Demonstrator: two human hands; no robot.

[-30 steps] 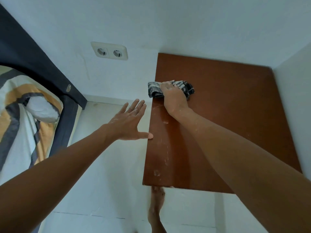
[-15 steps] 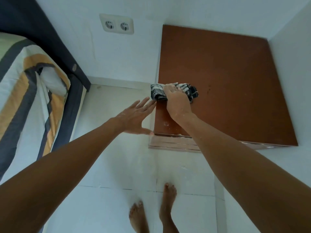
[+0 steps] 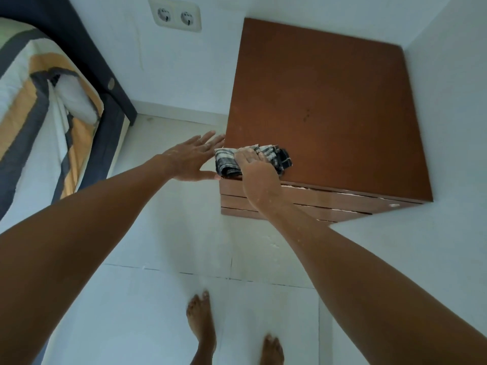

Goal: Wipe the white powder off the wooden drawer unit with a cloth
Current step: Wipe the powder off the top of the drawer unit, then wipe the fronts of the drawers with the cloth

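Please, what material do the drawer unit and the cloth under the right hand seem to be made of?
Drawer unit: seemingly wood or wood-look board, reddish-brown; the top looks matte, the front glossier, reflecting light.
Cloth: seemingly soft woven fabric, checked dark and white; it bunches into folds under the right hand.

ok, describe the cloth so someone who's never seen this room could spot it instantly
Find the brown wooden drawer unit in the white corner, right of the bed. On its top, at the front left corner, the right hand presses on a bunched cloth. It is the only black-and-white checked fabric; the bedding is striped orange, grey and white.
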